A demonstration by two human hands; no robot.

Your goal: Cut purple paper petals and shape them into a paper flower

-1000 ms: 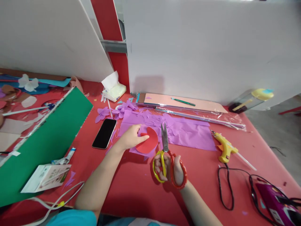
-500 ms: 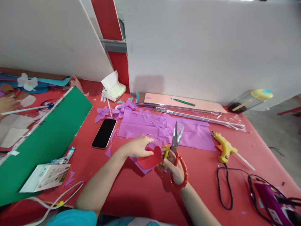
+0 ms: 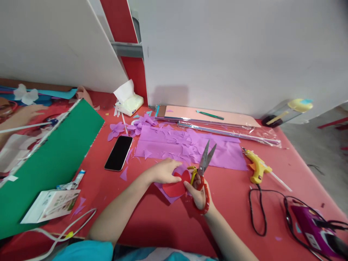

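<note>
My left hand (image 3: 164, 171) pinches a rounded red paper piece (image 3: 175, 186) just above the red table (image 3: 152, 224), with a purple scrap under it. My right hand (image 3: 198, 194) grips scissors (image 3: 202, 170) with one yellow and one red handle. Their blades are open and point up and to the right, right beside the red piece's right edge. A large purple paper sheet (image 3: 187, 146) with cut shapes lies just behind both hands.
A black phone (image 3: 119, 153) lies left of the purple sheet. A green board (image 3: 51, 159) and a white box (image 3: 50, 205) are at the left. A yellow glue gun (image 3: 257, 167) with black cord (image 3: 257, 214) lies right. Another person's hand (image 3: 25, 112) shows far left.
Both hands drew nearer to me with the red piece. The scissors swung from pointing straight up with blades together to tilted right with blades apart, closing in on the red piece.
</note>
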